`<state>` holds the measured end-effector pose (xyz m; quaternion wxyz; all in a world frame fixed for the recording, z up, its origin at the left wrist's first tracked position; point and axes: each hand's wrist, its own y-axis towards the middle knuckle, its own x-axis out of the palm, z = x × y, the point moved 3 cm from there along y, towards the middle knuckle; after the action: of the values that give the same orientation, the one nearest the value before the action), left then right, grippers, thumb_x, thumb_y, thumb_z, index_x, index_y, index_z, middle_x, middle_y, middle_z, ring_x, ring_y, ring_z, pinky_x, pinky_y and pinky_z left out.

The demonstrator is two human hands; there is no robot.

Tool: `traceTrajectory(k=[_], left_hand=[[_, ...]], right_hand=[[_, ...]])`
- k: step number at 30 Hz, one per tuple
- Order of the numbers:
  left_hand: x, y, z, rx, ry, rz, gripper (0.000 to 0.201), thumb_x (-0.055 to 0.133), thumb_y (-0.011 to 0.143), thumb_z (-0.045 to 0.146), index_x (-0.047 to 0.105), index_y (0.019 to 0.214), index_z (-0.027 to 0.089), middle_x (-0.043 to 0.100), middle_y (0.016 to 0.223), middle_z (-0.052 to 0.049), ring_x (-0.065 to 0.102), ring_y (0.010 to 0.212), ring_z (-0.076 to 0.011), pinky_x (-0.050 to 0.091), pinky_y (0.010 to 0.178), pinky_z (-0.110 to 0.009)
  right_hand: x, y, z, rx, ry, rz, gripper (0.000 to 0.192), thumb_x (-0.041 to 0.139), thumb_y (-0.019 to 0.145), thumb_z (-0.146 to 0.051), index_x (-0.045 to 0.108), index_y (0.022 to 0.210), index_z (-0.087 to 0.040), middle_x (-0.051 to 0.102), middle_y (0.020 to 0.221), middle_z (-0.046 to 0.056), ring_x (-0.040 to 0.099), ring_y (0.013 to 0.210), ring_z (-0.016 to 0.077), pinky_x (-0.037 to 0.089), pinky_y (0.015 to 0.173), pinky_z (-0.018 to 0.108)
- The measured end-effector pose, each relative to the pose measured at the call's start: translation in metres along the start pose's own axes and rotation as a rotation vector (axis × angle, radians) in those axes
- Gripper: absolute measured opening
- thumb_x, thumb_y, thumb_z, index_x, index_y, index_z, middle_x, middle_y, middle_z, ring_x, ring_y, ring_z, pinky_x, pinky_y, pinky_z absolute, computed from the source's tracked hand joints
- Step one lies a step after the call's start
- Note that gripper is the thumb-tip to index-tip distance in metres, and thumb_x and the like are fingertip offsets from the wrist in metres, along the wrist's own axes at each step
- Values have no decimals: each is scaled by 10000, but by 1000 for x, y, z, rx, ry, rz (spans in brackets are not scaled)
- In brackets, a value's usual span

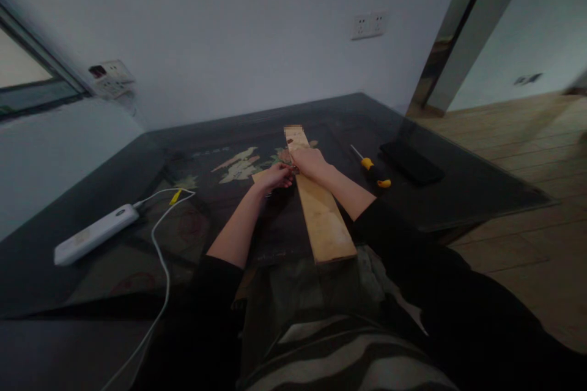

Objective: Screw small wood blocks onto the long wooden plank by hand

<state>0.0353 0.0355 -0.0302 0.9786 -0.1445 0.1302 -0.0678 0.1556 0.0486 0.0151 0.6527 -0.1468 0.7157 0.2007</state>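
Wooden plank (321, 208) runs up the middle of the frame on my dark table (458, 195). My left hand (275, 177) and right hand (310, 162) pinch something tiny on it. Screwdriver (372, 170) sits right of center.

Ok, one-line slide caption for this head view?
Both hands, left hand and right hand, meet on a long wooden plank lying on a dark glass table, screwdriver nearby.

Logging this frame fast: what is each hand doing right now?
Left hand: curled at the wooden plank's left edge; grip cannot be told.
Right hand: resting on the plank; grip cannot be told.
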Motion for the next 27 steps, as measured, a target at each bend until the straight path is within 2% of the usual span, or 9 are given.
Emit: traceTrajectory(k=[3, 8, 13, 23, 27], left_hand=[[0, 1, -1, -2, 4, -2, 77, 547, 936, 131, 496, 899, 175, 577, 617, 32, 549, 456, -60, 427, 469, -160], [-2, 1, -2, 7, 4, 2, 60, 538, 931, 133, 501, 906, 173, 582, 626, 32, 550, 467, -60, 437, 484, -162], [0, -1, 0, 18, 8, -36, 64, 553, 911, 113, 523, 894, 167, 577, 631, 31, 537, 469, -52, 431, 488, -161], [0, -4, 2, -1, -2, -4, 75, 540, 927, 117, 506, 890, 173, 574, 630, 32, 534, 467, -58, 433, 499, -174], [0, -2, 1, 21, -3, -24, 86, 526, 928, 104, 509, 879, 173, 577, 636, 30, 535, 468, -54, 429, 491, -166]], right_hand=[[-2, 0, 1, -6, -24, 79, 289, 468, 966, -199, 689, 1123, -100, 704, 1142, 211, 667, 1095, 304, 512, 871, 361], [-6, -4, 3, -18, -19, 69, 251, 500, 971, -244, 695, 1098, -150, 711, 1159, 169, 665, 1091, 283, 511, 859, 345], [-5, -5, 6, 55, 7, 87, 399, 534, 968, -447, 670, 1180, -138, 684, 1210, 195, 651, 1108, 295, 509, 885, 371], [-4, -2, 4, 2, 32, 61, 288, 438, 991, -230, 662, 1161, -166, 697, 1190, 164, 658, 1098, 281, 498, 871, 357], [-4, -4, 5, 25, 38, 86, 335, 522, 980, -361, 623, 1214, -144, 680, 1220, 184, 646, 1113, 286, 498, 881, 364]])
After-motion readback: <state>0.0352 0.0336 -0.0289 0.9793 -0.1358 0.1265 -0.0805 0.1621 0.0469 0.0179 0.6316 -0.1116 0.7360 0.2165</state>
